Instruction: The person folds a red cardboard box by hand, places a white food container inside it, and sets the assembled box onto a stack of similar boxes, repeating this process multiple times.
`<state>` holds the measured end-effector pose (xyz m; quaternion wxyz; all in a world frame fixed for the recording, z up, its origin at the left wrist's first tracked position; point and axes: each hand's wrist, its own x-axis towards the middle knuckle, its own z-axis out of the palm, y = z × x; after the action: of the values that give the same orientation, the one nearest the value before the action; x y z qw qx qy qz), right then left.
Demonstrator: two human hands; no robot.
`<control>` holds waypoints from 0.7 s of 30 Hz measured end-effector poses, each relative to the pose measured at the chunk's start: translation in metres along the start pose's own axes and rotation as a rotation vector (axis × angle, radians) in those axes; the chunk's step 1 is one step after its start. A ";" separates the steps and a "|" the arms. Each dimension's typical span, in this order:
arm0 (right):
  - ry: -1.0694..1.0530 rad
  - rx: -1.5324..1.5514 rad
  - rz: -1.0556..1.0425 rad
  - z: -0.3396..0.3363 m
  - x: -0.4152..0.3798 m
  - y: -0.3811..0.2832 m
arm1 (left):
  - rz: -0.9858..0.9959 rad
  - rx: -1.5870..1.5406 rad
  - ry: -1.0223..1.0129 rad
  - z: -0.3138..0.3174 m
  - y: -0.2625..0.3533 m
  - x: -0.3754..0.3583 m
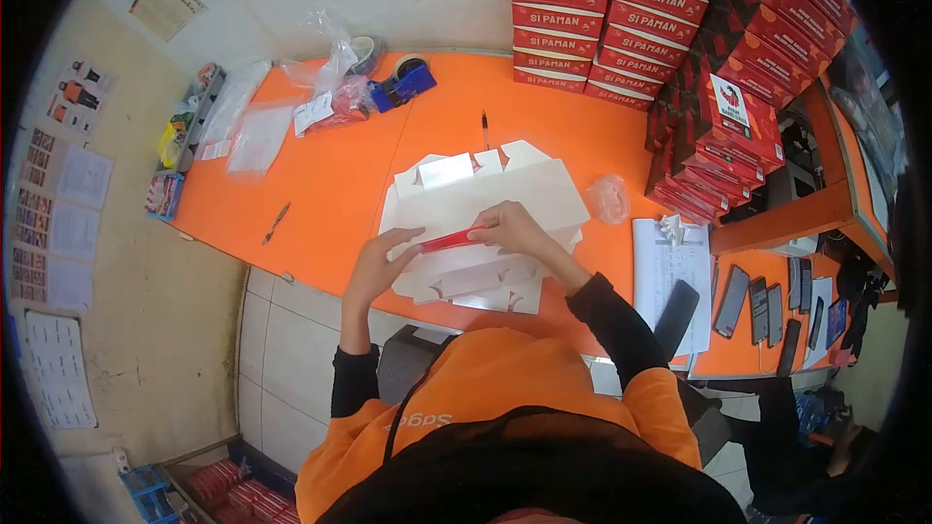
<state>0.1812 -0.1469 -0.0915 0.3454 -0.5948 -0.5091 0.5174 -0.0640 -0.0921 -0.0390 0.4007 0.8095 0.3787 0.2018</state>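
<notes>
A flat cardboard box blank (490, 196), white side up with cut flaps and slots along its edges, lies on the orange table in front of me. Across its near part runs a narrow red strip (449, 242), which looks like a folded-up flap showing the printed side. My left hand (385, 260) grips the strip's left end, thumb and fingers closed. At the right end, my right hand (512, 229) pinches it between thumb and fingertips. More white card shows under the blank's edges.
Tall stacks of red boxes (555, 17) stand at the back right. A blue tape dispenser (404, 85), a pen (485, 130), a cutter knife (277, 223) and a clear tape roll (609, 200) lie around the blank. Papers (672, 267) and several phones (731, 301) are at right.
</notes>
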 end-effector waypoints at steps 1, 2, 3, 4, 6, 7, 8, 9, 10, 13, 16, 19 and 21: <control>-0.011 -0.006 -0.014 0.000 -0.003 -0.002 | -0.088 0.014 -0.123 0.000 0.000 0.004; -0.021 -0.014 -0.028 0.000 -0.006 -0.004 | -0.175 0.028 -0.246 0.001 -0.003 0.009; -0.031 -0.022 -0.041 0.000 -0.008 -0.005 | -0.261 0.040 -0.369 0.002 -0.006 0.014; -0.038 -0.033 -0.068 0.000 -0.009 -0.001 | -0.211 0.006 -0.439 0.004 -0.018 0.020; -0.048 -0.055 -0.120 0.000 -0.008 0.011 | -0.108 -0.062 -0.581 0.011 -0.053 0.031; -0.044 -0.042 -0.142 0.000 -0.011 0.014 | -0.114 -0.149 -0.653 0.013 -0.064 0.037; -0.040 -0.028 -0.164 0.000 -0.014 0.015 | -0.120 -0.236 -0.725 0.015 -0.075 0.043; -0.035 -0.013 -0.187 0.001 -0.016 0.017 | -0.127 -0.322 -0.795 0.014 -0.075 0.047; -0.039 -0.028 -0.200 0.002 -0.017 0.021 | -0.134 -0.300 -0.828 0.015 -0.075 0.050; -0.042 -0.043 -0.214 0.005 -0.019 0.030 | -0.142 -0.259 -0.902 0.018 -0.074 0.056; -0.044 -0.008 -0.183 0.007 -0.020 0.035 | -0.147 -0.249 -0.929 0.021 -0.074 0.062; -0.070 -0.034 -0.175 0.008 -0.021 0.041 | -0.161 -0.195 -0.949 0.022 -0.082 0.070; -0.092 -0.120 -0.184 0.008 -0.021 0.043 | -0.121 -0.152 -0.943 0.025 -0.087 0.075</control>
<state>0.1854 -0.1787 -0.1276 0.3317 -0.5410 -0.6066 0.4789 -0.0399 -0.0120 -0.1220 0.5977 0.7578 0.1861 -0.1839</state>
